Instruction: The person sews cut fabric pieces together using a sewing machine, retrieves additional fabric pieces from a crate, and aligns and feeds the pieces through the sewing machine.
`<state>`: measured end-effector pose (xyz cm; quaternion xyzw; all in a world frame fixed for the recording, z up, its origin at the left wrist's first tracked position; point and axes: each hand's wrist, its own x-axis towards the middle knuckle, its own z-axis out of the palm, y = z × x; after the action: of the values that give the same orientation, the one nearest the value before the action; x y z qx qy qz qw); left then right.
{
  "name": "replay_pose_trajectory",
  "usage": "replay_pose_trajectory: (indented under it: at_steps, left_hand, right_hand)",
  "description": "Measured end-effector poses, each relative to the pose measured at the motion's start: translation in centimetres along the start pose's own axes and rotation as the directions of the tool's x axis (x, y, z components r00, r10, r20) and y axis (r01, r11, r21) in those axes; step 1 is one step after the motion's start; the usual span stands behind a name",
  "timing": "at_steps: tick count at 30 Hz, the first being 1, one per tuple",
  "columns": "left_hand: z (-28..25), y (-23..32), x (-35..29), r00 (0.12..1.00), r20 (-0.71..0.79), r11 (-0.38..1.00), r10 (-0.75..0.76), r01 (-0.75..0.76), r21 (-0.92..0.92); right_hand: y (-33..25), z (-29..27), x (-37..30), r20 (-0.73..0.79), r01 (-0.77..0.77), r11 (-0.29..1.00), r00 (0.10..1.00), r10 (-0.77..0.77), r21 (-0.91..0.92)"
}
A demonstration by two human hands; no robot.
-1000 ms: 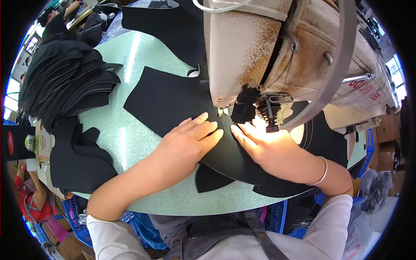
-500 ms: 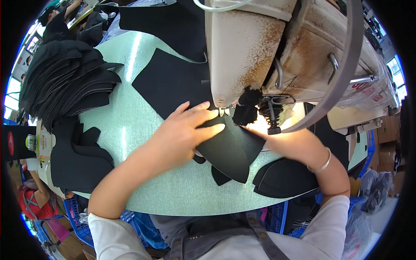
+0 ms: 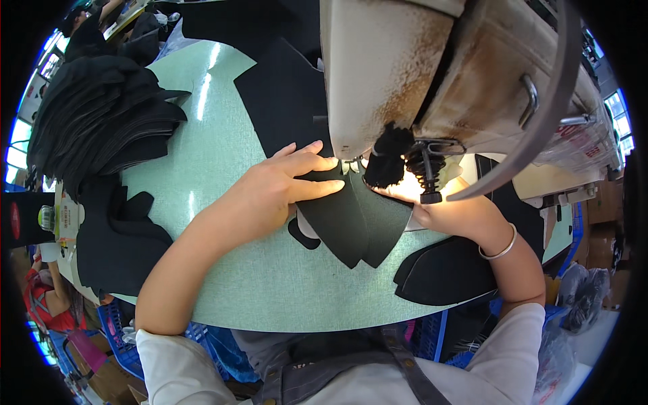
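Under the presser foot (image 3: 349, 166) of a sewing machine (image 3: 385, 74) lie black fabric pieces (image 3: 347, 226), overlapped along a lengthwise line. Their two pointed ends face me, and a broad black part stretches away behind the foot. My left hand (image 3: 273, 185) rests on the cloth left of the foot, palm down, fingers spread and tips close to the foot. My right hand (image 3: 452, 212) is at the cloth's right edge under the bright lamp, a finger reaching toward the foot and the thumb by the edge. Glare and the machine's tension spring (image 3: 426, 172) partly hide its fingers.
A thick stack of black cut pieces (image 3: 101, 118) stands at the left, with more black pieces (image 3: 121, 239) nearer me. Rounded black pieces (image 3: 449, 273) lie by my right forearm. A curved grey bar (image 3: 550, 121) crosses the machine. Blue crates (image 3: 118, 337) stand below the green tabletop (image 3: 270, 290).
The fabric has turned and shifted away from me; its two ends now lie side by side, and its far part sits further right. My left hand has moved slightly left.
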<state>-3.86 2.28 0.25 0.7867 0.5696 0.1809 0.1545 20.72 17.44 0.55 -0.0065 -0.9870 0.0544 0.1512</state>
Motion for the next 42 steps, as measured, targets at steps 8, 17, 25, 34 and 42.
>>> replay_pose_trajectory:
  at_steps: [8, 17, 25, 34, 42]
  left_hand:
    - [1.7, 3.6, -0.8, 0.993, -0.111, 0.984, -0.051, 0.069, 0.163]
    - [0.2, 0.8, 0.2, 0.999, -0.042, 1.0, 0.004, -0.005, -0.008]
    - [2.2, 3.3, -0.6, 0.975, -0.151, 0.964, 0.161, -0.122, 0.235]
    - [1.6, 1.9, -0.2, 0.976, -0.183, 0.985, 0.122, -0.097, 0.143]
    - [1.7, 1.5, 0.5, 0.93, -0.255, 0.941, 0.265, -0.192, 0.279]
  right_hand:
    - [-3.9, 0.7, 0.5, -0.101, -0.092, 0.989, 0.992, 0.08, -0.114]
    - [2.6, 2.7, -2.1, -0.043, 0.015, 0.997, 0.999, -0.018, -0.077]
    - [-3.9, 1.4, 0.5, -0.059, 0.046, 0.99, 0.997, -0.054, -0.136]
    - [-2.7, 0.5, 0.5, 0.052, 0.073, 0.975, 0.997, -0.064, -0.21]
    - [-2.5, 1.1, 0.6, -0.024, 0.051, 0.971, 0.998, -0.058, -0.235]
